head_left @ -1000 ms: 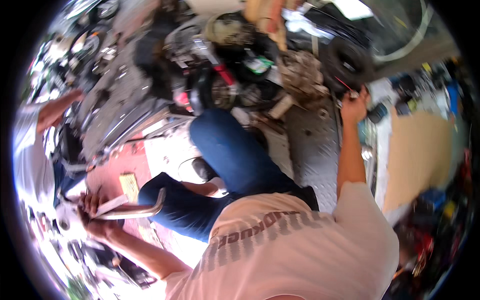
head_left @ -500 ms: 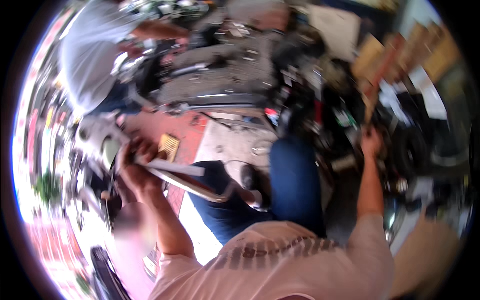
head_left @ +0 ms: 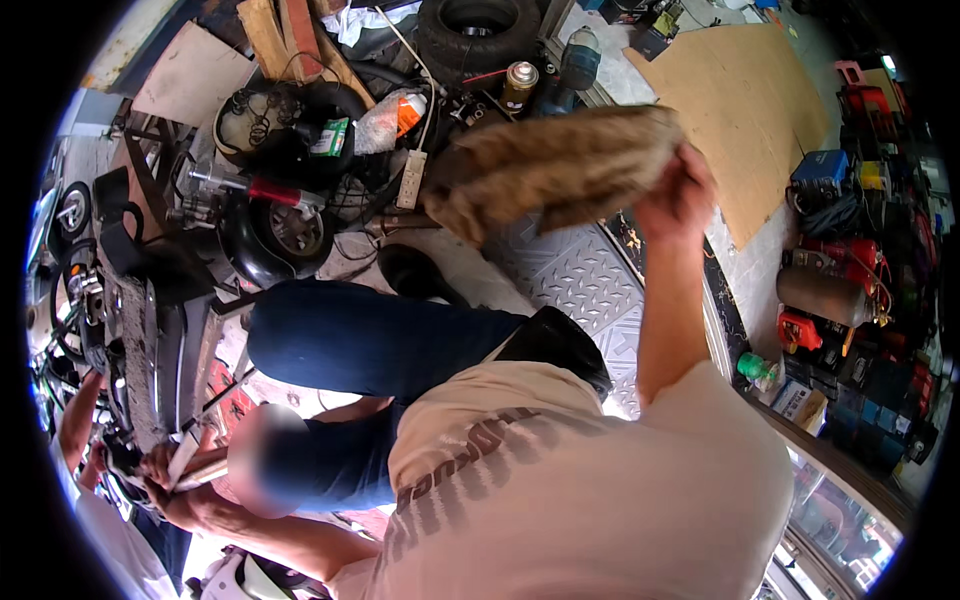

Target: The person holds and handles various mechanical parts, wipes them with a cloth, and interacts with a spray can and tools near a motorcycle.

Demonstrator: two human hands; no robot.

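Note:
My right hand (head_left: pixel 680 200), out to the right, grips one end of a brown, stained rag (head_left: pixel 560 165). The crumpled cloth stretches leftward over a patterned metal floor plate (head_left: pixel 585 285). At the lower left, the fingers of my left hand (head_left: pixel 175 490) are wrapped round a pale metal bar (head_left: pixel 205 467), with a flat light strip (head_left: pixel 184 455) next to it. Their far ends are hidden behind my hand and the machine parts. Close to that hand is a co-worker's arm (head_left: pixel 78 425).
A dark scooter body (head_left: pixel 140 330) stands left. Ahead lie a small wheel (head_left: pixel 290 230), a red-handled tool (head_left: pixel 270 190), a power strip (head_left: pixel 410 180), a spray can (head_left: pixel 518 88) and a tyre (head_left: pixel 475 35). Cardboard (head_left: pixel 740 110) lies right, beside shelves of tools (head_left: pixel 870 290).
My view has swung to the right. My right hand, earlier low among the clutter, is now raised with the brown rag in it. My left hand still grips the metal bar.

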